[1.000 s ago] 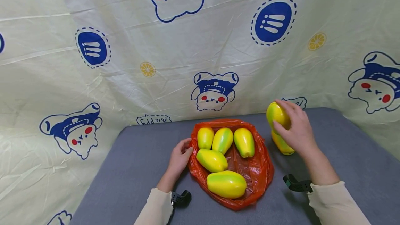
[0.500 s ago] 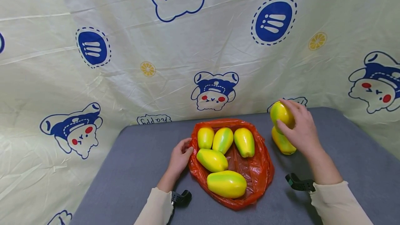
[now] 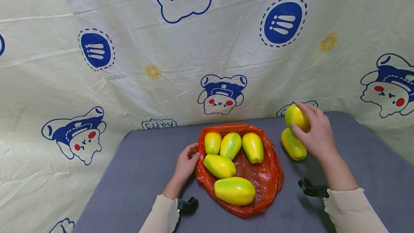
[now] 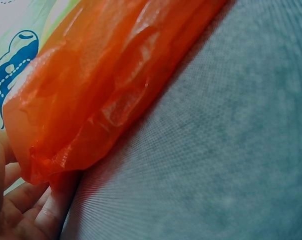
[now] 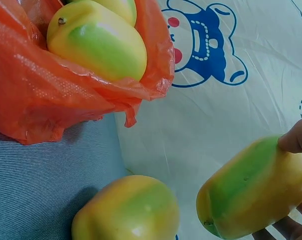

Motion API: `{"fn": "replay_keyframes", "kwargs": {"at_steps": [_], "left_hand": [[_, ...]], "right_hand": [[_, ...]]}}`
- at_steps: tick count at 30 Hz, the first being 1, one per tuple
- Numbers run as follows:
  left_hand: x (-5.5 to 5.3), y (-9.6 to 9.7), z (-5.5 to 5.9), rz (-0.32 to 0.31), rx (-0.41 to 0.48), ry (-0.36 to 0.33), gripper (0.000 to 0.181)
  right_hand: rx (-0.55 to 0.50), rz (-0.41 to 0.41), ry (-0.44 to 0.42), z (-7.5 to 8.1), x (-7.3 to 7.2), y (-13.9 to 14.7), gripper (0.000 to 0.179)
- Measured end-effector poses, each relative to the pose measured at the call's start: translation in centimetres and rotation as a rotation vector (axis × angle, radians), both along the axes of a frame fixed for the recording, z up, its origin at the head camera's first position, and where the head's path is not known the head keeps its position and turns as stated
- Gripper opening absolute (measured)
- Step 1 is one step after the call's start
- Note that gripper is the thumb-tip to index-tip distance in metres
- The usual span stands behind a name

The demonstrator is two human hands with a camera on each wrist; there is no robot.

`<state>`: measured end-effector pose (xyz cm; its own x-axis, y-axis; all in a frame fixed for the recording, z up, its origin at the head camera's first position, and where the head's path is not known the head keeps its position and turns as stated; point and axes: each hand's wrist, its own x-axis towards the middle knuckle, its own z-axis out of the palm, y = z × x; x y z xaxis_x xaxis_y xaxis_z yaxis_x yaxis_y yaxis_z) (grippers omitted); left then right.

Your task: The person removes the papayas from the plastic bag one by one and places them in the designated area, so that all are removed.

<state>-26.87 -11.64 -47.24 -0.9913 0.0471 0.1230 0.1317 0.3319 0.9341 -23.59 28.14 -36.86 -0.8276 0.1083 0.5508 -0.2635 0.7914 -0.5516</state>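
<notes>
A red plastic bag (image 3: pixel 275 168) lies spread wide on the table, with several yellow-green papayas (image 3: pixel 234 191) inside. At its left rim my left hand (image 3: pixel 186 161) pinches the plastic; the left wrist view has the bag's crumpled edge (image 4: pixel 70 135) between thumb and fingers. My right hand (image 3: pixel 315 130) holds another papaya (image 3: pixel 295 118) above the table, to the right of the bag, thumb on the near side. Just below it a further papaya (image 3: pixel 293 146) lies on the table; in the right wrist view this lying papaya (image 5: pixel 130 210) and the held papaya (image 5: pixel 251 190) are apart.
The grey table (image 3: pixel 152 154) stretches out on both sides of the bag. A pale printed curtain (image 3: pixel 129 92) hangs right behind its back edge. A dark wrist camera (image 3: pixel 187 205) is strapped on the left wrist, and another wrist camera (image 3: pixel 312 188) on the right.
My right hand has moved a little to the right with the held papaya, uncovering more of the papaya lying below. The left hand, the bag and its contents have stayed put.
</notes>
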Motion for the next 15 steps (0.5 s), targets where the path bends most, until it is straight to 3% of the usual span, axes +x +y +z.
{"fn": "replay_keyframes", "kwargs": {"at_steps": [15], "left_hand": [[0.03,-0.01,-0.07,0.007,0.002,-0.004,0.038]], "right_hand": [[-0.017,-0.061,-0.049,-0.35,-0.36,1.05,0.068]]}}
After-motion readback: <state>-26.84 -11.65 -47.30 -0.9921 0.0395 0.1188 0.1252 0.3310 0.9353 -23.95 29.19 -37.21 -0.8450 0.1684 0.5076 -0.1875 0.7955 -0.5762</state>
